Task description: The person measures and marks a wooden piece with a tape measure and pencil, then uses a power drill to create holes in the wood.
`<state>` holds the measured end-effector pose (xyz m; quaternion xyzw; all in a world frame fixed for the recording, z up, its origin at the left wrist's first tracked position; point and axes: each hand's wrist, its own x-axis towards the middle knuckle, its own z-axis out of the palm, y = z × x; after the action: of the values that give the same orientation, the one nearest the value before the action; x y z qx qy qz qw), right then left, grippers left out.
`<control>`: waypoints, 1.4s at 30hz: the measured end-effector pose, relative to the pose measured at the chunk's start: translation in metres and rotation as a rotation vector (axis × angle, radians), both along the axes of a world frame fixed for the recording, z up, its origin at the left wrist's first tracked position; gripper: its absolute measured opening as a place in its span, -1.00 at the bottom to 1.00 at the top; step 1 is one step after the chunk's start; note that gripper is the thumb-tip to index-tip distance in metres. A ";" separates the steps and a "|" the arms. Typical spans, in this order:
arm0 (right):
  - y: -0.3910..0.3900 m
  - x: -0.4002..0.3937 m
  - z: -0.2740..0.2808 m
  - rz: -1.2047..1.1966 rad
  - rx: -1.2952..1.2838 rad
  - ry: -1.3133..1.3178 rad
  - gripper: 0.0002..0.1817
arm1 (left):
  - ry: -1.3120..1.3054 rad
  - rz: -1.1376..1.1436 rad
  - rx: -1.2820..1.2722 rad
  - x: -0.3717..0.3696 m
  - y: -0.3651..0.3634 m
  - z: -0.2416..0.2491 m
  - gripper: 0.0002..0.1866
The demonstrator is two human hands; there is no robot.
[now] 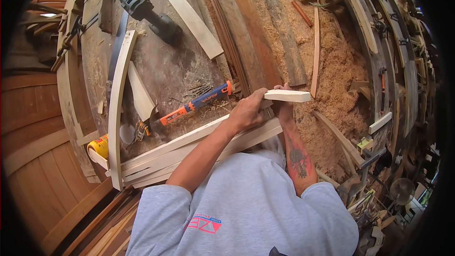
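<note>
Out in front of my chest, a short pale strip of wood [287, 96] is held up between both hands. My left hand [247, 112] is closed, with its fingers round the strip's left end. My right hand [284, 109] grips it from behind and below, with fingertips showing over the top edge; the rest of its grip is hidden. Beneath my forearms, several long pale wood strips [175, 148] lie side by side across the bench edge. Left of my left hand lies an orange-and-blue tool [196, 102] marked WADFOW, near a small heap of dark nails or screws [201, 88].
On the workbench [175, 66] lie a dark green power tool [149, 16], a pale board [193, 21], a curved pale strip [118, 109] and a long blade [116, 52]. A yellow can [98, 147] stands at left. Wood shavings [336, 71] cover the floor on the right.
</note>
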<state>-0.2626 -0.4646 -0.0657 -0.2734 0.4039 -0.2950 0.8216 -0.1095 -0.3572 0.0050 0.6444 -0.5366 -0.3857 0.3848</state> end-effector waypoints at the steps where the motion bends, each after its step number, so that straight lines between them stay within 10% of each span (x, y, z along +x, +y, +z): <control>1: 0.000 0.000 0.001 -0.001 0.015 0.011 -0.56 | 0.000 0.000 -0.009 0.000 0.000 0.000 -0.32; 42: 0.001 0.005 0.006 -0.001 0.034 0.007 -0.62 | -0.032 0.051 -0.064 -0.003 0.001 -0.005 -0.34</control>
<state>-0.2580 -0.4638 -0.0598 -0.2605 0.4119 -0.2875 0.8245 -0.1127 -0.3559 0.0000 0.6513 -0.5383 -0.3478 0.4064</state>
